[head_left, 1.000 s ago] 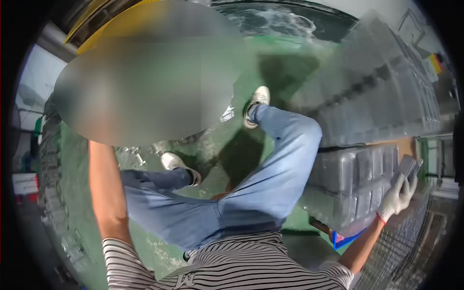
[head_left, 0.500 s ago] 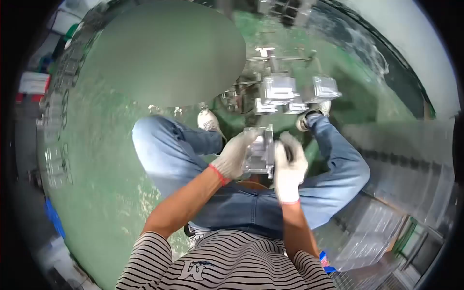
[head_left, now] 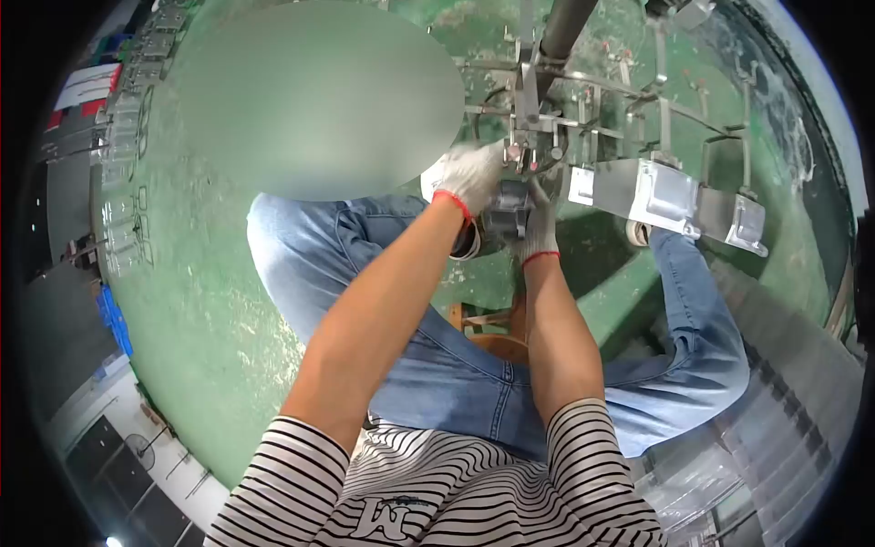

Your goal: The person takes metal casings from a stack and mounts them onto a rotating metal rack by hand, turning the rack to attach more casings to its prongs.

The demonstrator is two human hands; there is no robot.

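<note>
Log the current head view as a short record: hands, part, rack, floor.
left hand: gloved; fingers close to the metal rack
right hand: gloved; at the right side of the grey block, grip partly hidden
grey block: between the hands; whether hooked on the metal rack unclear
metal rack: bars and prongs; silver casings on its right side
floor: green, scuffed
obscured: blurred oval, upper left

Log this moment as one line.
left hand: near metal rack | right hand: beside gray part | grips: unclear | boxy pieces: at rack's right side
</note>
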